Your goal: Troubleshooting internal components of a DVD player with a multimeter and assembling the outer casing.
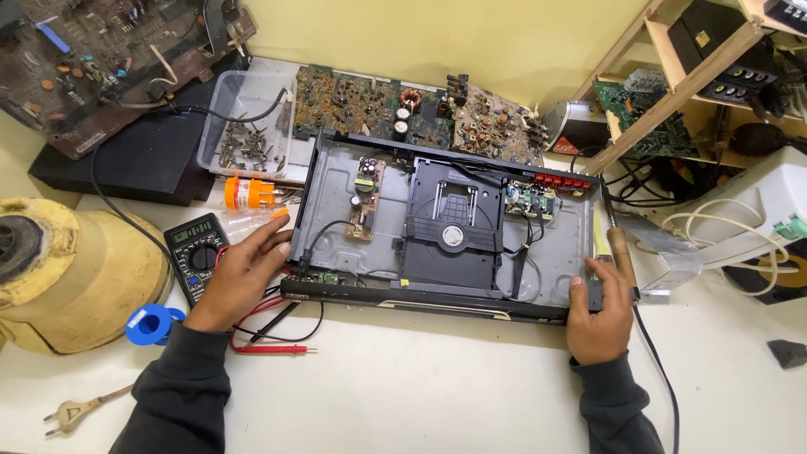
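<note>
At the far left a dented yellow housing (76, 277) sits on the white tabletop (437, 387), with a blue solder spool (150, 324) against its base. Next comes a black multimeter (196, 256), its red leads (273, 336) trailing under my wrist. My left hand (244, 273) lies flat and released against the left end of the opened disc player (445, 231), fingers spread on its thin metal wall, bracing rather than clasping. The lidless chassis lies square before me: bare grey sheet steel, a green power board (365, 197), a matte black disc tray (452, 223) at centre. My right hand (598, 315) wraps the front right corner, grip clenched on the edge, seemingly steadying it. Just beside lies a wooden-handled soldering iron (620, 248).
</note>
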